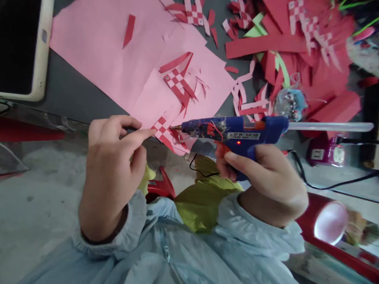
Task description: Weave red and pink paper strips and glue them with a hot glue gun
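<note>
My right hand is wrapped round the handle of a blue hot glue gun, with fingers on its orange trigger. A clear glue stick sticks out of its back, and a small red light glows on its side. The metal nozzle points left, at a red-and-pink woven paper fish by the table's front edge. My left hand has its fingers bent, the index fingertip at the fish's left edge, holding it; the thumb tip is tucked below. Farther back, another woven paper fish lies on pink paper sheets.
Red paper scraps and strips are heaped at the back right, with more woven pieces on top. A tablet-like device lies at the left. A pincushion-like container of pins stands beyond the glue gun. A black cable runs at the right.
</note>
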`<action>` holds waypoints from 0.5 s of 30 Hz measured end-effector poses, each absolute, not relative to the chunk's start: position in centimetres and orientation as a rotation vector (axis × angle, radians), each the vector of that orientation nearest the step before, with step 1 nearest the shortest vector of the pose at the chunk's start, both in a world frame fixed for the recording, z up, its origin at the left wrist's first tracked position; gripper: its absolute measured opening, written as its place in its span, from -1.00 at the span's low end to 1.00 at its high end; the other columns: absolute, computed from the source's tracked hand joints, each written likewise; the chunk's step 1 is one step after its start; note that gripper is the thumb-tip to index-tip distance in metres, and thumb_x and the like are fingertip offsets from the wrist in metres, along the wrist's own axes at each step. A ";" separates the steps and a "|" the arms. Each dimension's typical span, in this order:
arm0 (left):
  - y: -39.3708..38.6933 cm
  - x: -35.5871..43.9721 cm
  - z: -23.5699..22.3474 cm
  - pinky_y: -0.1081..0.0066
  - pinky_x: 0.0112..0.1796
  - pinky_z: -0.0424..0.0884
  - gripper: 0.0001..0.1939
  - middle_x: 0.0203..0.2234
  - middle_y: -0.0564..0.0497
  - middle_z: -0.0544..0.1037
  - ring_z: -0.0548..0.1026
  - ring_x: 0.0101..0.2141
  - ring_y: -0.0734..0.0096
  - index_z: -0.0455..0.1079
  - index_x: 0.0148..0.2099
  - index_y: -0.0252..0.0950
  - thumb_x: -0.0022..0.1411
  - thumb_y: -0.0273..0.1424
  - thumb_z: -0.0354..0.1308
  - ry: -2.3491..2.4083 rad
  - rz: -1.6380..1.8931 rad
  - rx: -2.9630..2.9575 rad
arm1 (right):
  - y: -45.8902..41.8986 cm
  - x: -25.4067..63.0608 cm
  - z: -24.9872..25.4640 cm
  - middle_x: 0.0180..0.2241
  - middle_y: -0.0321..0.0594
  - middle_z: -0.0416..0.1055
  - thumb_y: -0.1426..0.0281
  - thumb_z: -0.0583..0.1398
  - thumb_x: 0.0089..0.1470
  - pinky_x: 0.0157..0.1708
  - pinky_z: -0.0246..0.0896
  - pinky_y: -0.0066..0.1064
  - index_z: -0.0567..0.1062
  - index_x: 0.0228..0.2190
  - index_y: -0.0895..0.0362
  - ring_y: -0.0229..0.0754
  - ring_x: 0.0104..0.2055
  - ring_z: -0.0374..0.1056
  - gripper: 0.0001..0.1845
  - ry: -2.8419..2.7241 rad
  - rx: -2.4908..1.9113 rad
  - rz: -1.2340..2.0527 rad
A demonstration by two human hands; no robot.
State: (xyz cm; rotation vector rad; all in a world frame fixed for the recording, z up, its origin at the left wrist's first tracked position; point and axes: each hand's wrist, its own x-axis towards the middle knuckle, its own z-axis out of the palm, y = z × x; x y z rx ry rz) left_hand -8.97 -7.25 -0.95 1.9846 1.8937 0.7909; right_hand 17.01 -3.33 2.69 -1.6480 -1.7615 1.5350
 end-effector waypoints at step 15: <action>-7.1 -8.8 -0.7 0.00 -0.04 0.40 -0.62 -0.04 -0.11 0.51 0.43 -0.11 0.08 0.57 0.00 -0.07 0.29 -0.56 0.08 1.850 0.738 2.027 | -3.3 17.0 2.7 -0.67 -0.29 0.38 0.18 0.19 0.22 -0.60 0.18 -0.56 0.47 -0.63 0.14 -0.38 -0.62 0.26 -0.54 -1.785 -1.643 1.566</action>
